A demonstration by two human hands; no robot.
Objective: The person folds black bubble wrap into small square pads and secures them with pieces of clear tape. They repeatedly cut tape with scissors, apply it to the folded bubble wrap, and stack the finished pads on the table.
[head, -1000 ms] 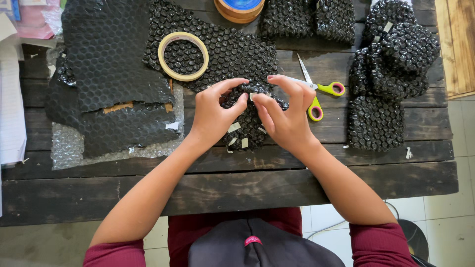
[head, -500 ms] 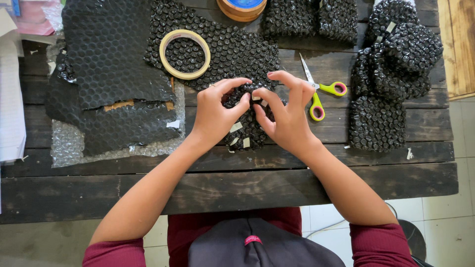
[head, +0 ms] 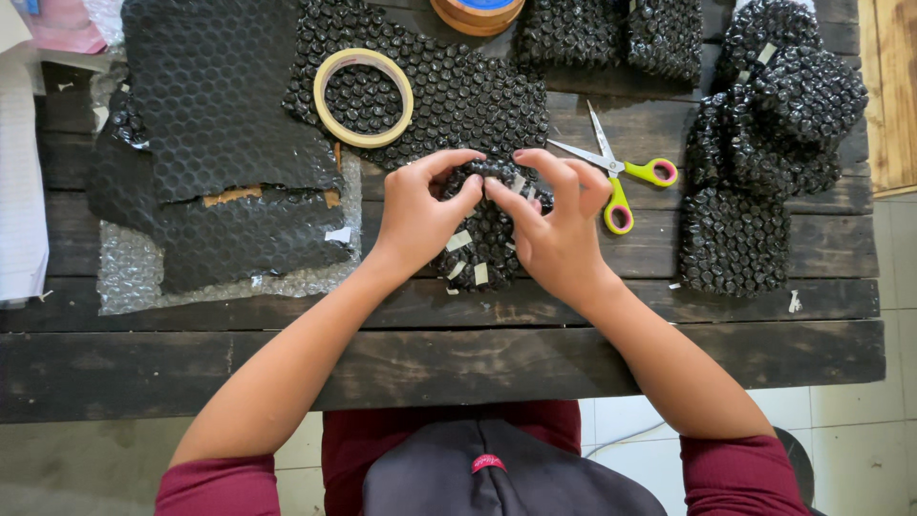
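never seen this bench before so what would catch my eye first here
Both hands meet at mid-table: the left hand and right hand pinch a small black bubble-wrap bundle patched with bits of pale tape. Just right of them lie scissors with yellow and pink handles, and up left a roll of tan tape rests on a black bubble-wrap sheet. Finished wrapped bundles pile at the right end.

Scissors (head: pixel 619 175) crowd the right, tape roll (head: pixel 364 97) the left; near table (head: pixel 458 368) planks lie free.

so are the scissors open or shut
Open. The scissors lie flat on the wooden table, beside the right hand, their blades spread in a V and the yellow handles apart.
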